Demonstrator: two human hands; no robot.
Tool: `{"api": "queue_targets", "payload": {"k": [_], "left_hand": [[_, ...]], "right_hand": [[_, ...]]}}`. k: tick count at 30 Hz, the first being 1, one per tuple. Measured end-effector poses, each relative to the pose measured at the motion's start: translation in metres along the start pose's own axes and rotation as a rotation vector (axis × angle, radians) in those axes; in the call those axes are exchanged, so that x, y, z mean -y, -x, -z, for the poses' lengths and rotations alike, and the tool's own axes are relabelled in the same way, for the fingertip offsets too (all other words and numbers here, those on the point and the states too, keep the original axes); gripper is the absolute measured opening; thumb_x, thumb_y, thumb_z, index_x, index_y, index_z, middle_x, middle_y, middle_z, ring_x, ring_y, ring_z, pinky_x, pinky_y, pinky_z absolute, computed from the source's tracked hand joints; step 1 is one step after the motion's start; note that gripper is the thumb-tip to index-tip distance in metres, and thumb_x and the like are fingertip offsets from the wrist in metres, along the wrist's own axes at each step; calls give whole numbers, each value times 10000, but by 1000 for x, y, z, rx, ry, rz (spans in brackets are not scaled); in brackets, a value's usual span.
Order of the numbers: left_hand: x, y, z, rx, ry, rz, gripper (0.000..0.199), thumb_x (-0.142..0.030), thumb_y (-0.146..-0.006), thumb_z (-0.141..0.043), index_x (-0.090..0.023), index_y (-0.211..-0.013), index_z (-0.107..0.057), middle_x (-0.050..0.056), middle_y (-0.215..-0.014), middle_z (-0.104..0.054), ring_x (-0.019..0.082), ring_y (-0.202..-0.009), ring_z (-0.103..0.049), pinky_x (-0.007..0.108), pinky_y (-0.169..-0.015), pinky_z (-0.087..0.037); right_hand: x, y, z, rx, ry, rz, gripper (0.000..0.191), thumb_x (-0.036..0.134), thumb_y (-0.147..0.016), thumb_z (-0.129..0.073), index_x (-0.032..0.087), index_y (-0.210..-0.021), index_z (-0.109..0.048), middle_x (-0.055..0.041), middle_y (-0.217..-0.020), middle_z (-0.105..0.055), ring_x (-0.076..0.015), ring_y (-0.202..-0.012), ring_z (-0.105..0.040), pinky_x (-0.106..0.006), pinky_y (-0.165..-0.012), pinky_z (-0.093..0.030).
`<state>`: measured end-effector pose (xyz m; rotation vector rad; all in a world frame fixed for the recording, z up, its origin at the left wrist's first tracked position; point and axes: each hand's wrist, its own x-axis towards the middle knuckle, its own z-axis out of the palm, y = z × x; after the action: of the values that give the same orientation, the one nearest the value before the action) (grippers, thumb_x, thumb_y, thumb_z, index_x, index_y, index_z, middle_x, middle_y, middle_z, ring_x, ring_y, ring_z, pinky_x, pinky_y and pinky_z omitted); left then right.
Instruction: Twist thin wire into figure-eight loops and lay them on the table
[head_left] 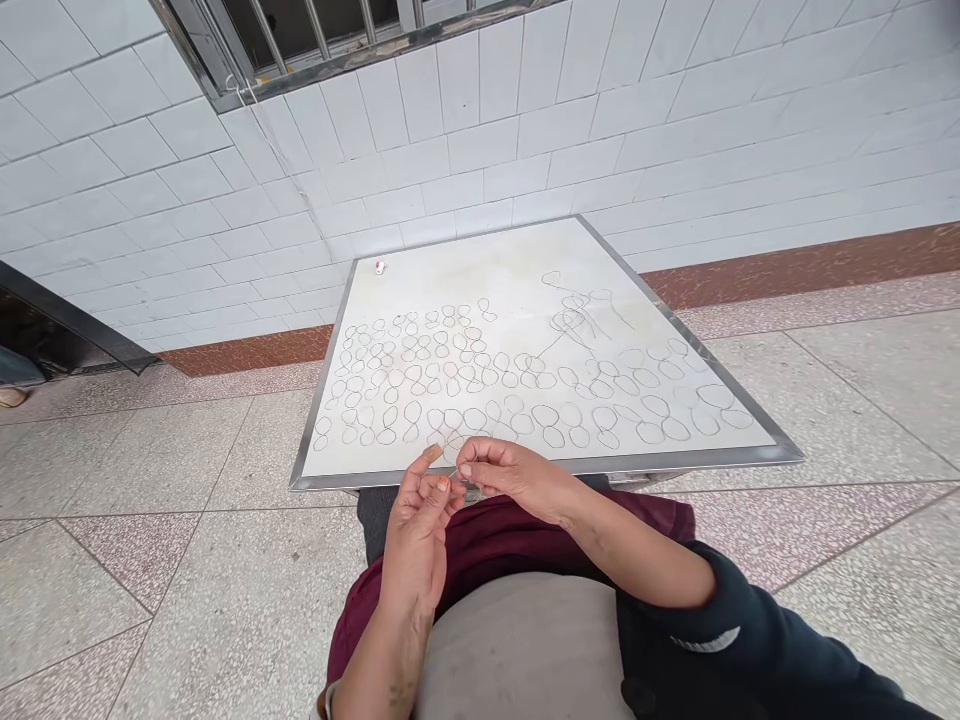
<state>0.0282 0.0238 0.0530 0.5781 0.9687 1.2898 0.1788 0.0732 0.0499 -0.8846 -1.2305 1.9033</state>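
I find the left hand [418, 535] and the right hand [521, 478] working close together, just over the near edge of the bench [480, 255]. Each grip is pinched, thumb against finger, on a thin wire [454, 473] that lies between the two; the fingers partly hide it, so I cannot fairly report its full shape. A tan covering [433, 452] is noted on one left fingertip.

The bench has a white top and a grey metal rim. Across its near and middle parts I count many looped wires [427, 385], most in figure-eight form, laid in uneven rows; those to the right are generally larger than those at the far left. Beyond them, right of centre, lies a tangle of loose wires [572, 320]. A small white and red object [380, 267] sits near the far left corner.

Behind the bench I record a white tiled wall [480, 150], a barred window [315, 30] and a white cord [289, 170] hanging from the window's corner. The floor [262, 455] is speckled stone.
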Motion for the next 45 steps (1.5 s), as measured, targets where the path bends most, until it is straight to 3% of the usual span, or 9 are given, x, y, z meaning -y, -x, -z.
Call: {"api": "queue_targets", "payload": {"k": [3, 7, 17, 26, 33, 39, 45], "left_hand": [[1, 1, 1, 8, 8, 7, 400, -258, -808, -713, -241, -1199, -630, -34, -752, -600, 88, -788, -568, 234, -813, -423], [1, 3, 2, 16, 75, 8, 413, -195, -809, -706, -232, -1212, -624, -53, -708, -555, 61, -716, -555, 203, -787, -425], [2, 6, 3, 42, 214, 11, 419, -163, -767, -731, -218, -1174, -645, -58, -703, -531, 65, -708, -568, 222, -828, -448], [3, 12, 5, 73, 91, -45, 514, -155, -696, -785, -252, -1182, -647, -60, -680, -557, 92, -742, -568, 270, -926, -414], [8, 13, 13, 88, 99, -12, 534, -149, -745, -748, -263, -1247, -605, -41, -738, -585, 98, -805, -590, 240, -872, -431], [4, 15, 9, 99, 9, -42, 600, -180, -766, -739, -280, -1323, -539, -4, -860, -654, 112, -821, -578, 268, -885, -429], [7, 15, 7, 59, 59, -77, 536, -192, -767, -740, -267, -1275, -585, -41, -741, -593, 94, -775, -574, 251, -899, -423]], "right_hand": [[0, 0, -7, -111, 17, 42, 211, 386, -766, -671, 203, -729, -573, 53, -630, -455, -99, -571, -339, -252, -567, -266], [-1, 2, -15, -159, -14, 71, 192, 365, -757, -667, 204, -711, -573, 53, -650, -465, -97, -578, -341, -259, -580, -265], [-2, 3, -15, -105, -110, 47, 222, 379, -740, -705, 193, -721, -585, 47, -664, -468, -95, -583, -329, -254, -566, -255], [-1, 6, -16, -61, -103, 39, 227, 379, -751, -705, 196, -720, -574, 51, -633, -465, -93, -567, -317, -253, -561, -255], [-3, 5, -13, -74, -82, 37, 246, 396, -748, -710, 193, -733, -572, 56, -658, -440, -85, -564, -324, -250, -564, -259], [0, 5, -13, -103, -38, 39, 185, 359, -763, -674, 199, -741, -583, 46, -684, -485, -96, -590, -372, -260, -598, -304], [-3, 5, -14, -115, -58, 39, 195, 364, -749, -683, 200, -724, -581, 48, -676, -471, -96, -586, -366, -260, -601, -304]]}}
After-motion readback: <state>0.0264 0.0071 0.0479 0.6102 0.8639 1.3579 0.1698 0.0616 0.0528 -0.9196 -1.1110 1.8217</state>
